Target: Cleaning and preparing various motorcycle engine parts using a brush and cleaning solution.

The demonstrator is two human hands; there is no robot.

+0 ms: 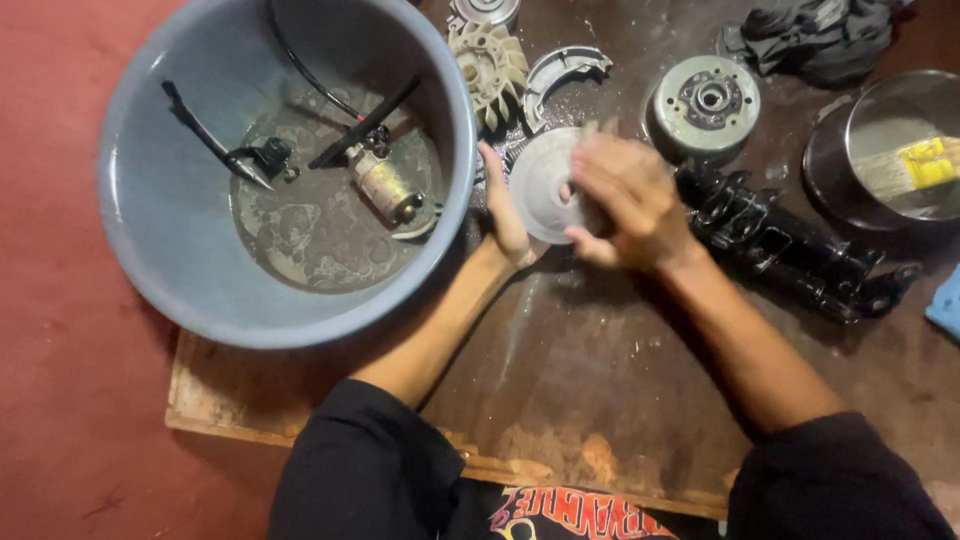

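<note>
Dark, oil-stained wooden bench [600,400] on a red floor [60,400] carries the work. At its upper middle, a round pale-grey metal disc [543,185] stands on edge, gripped between both hands. The left hand [505,210] braces the disc's left rim with its fingers pressed together and upright; the right hand [630,200] is curled over the disc's right face, fingers bent against it, motion-blurred; whether it holds a cloth or tool cannot be determined. The disc shows wet streaks, so cleaning appears to be under way, not finished. Just right of the hands lies a black cylindrical shock-absorber assembly [790,250]. Above the disc are a curved grey brake shoe [560,75], a cream finned fan wheel [490,65] and a round grey metal drum [705,105]; these appear not yet handled. At the far right, a shallow steel bowl [880,130] holds a yellow-handled brush [915,170]. To the left, a large blue-grey plastic basin [150,200] contains murky liquid, a small cylindrical motor [385,190] and black cables [215,140].
</note>
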